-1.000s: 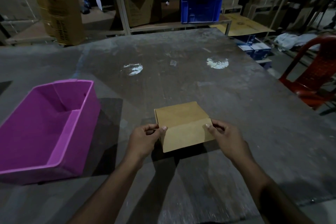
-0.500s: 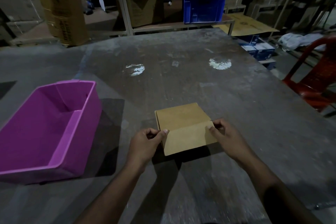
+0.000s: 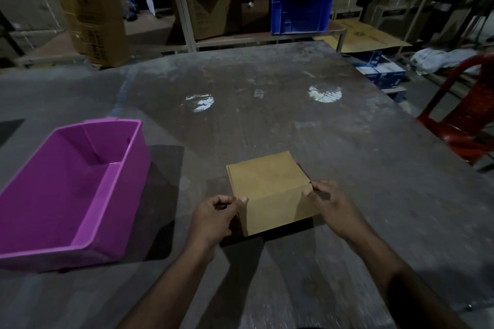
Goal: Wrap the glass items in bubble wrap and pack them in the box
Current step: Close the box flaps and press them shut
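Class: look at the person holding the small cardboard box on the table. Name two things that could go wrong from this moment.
1. The left hand and right hand pinch only the near corners of the cardboard box, so thin card could crease or slip free.
2. The purple bin sits close beside the left forearm; a sideways elbow move might knock it. No glass or bubble wrap is visible, so packing may stall.

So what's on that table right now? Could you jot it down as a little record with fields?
box: brown cardboard box, closed, on the table
left hand: pinches the box's near left edge
right hand: grips the box's near right corner
bin: purple plastic bin, to the left of the box, nothing visible inside
glass items: none in view
bubble wrap: none in view
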### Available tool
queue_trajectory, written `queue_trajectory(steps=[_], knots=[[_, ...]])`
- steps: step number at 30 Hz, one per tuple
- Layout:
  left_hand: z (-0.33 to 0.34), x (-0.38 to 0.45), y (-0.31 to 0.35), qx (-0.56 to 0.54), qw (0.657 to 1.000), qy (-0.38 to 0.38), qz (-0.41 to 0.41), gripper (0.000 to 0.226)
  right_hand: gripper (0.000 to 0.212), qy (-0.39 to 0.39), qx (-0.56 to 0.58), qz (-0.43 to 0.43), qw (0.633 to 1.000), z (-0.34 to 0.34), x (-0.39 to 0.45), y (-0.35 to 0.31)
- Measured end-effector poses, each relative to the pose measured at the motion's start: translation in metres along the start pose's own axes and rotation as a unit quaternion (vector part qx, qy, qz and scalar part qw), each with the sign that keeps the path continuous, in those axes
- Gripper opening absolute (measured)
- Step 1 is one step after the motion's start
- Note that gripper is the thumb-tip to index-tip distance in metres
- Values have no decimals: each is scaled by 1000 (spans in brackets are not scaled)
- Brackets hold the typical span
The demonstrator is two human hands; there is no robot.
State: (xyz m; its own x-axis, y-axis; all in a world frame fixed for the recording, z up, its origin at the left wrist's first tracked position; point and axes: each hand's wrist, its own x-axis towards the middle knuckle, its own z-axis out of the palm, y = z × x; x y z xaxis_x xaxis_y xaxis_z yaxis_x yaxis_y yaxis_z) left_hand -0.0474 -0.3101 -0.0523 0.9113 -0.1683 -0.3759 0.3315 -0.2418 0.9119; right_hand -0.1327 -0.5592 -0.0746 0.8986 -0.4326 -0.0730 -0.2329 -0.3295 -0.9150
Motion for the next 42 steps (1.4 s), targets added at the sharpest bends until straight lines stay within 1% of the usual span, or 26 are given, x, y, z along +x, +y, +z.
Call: queue_trajectory(steps=[5, 8, 10, 12, 14, 16, 17, 18, 19, 20, 21, 23, 25, 27, 28, 29, 32, 37, 41, 42], knots=[[6, 1, -4, -35, 999, 17, -22, 17, 31, 17, -11, 1, 1000, 6, -3, 5], [7, 6, -6, -57, 997, 19, -42, 24, 26, 21, -23, -16, 999, 6, -5, 7], [7, 8, -9, -60, 997, 20, -44, 24, 23, 29, -24, -10, 999, 8, -7, 9], [7, 9, -9, -43, 999, 20, -26, 22, 21, 48, -18, 1, 999, 8, -10, 8], [7, 10, -5, -11, 1000, 5, 17, 22, 21, 70, -6, 2, 998, 7, -14, 6], [5, 15, 3, 69, 995, -19, 76, 36, 24, 84, 0, -4, 996, 8, -16, 6], [4, 18, 8, 136, 984, -25, 114, 44, 26, 86, 7, -5, 996, 10, -16, 7], [3, 21, 14, 212, 963, -30, 163, 49, 28, 90, 16, -7, 996, 12, -15, 8], [5, 23, 21, 282, 933, -38, 222, 51, 29, 97, 27, -8, 995, 15, -14, 10], [10, 26, 27, 329, 900, -56, 279, 52, 28, 105, 36, -9, 994, 17, -13, 12], [17, 30, 31, 359, 873, -87, 318, 55, 27, 111, 38, -7, 993, 20, -12, 15], [38, 33, 39, 398, 833, -156, 352, 60, 25, 127, 38, -3, 991, 23, -13, 17], [59, 35, 40, 452, 787, -195, 373, 71, 25, 149, 42, -3, 988, 25, -17, 16], [71, 36, 36, 521, 736, -190, 387, 77, 26, 167, 59, -3, 984, 27, -20, 16], [73, 36, 33, 543, 720, -184, 391, 77, 25, 170, 70, -3, 983, 27, -21, 17], [74, 37, 31, 552, 713, -180, 393, 76, 25, 170, 80, -5, 982, 27, -21, 18], [73, 36, 28, 554, 712, -183, 390, 74, 25, 167, 88, -12, 982, 28, -22, 19], [79, 37, 40, 550, 723, -172, 381, 68, 19, 197, 107, 16, 974, 36, -26, 18], [87, 40, 48, 578, 695, -186, 385, 70, 28, 193, 145, 30, 970, 35, -27, 18], [86, 39, 46, 578, 693, -191, 386, 69, 28, 196, 149, 40, 968, 33, -27, 18]])
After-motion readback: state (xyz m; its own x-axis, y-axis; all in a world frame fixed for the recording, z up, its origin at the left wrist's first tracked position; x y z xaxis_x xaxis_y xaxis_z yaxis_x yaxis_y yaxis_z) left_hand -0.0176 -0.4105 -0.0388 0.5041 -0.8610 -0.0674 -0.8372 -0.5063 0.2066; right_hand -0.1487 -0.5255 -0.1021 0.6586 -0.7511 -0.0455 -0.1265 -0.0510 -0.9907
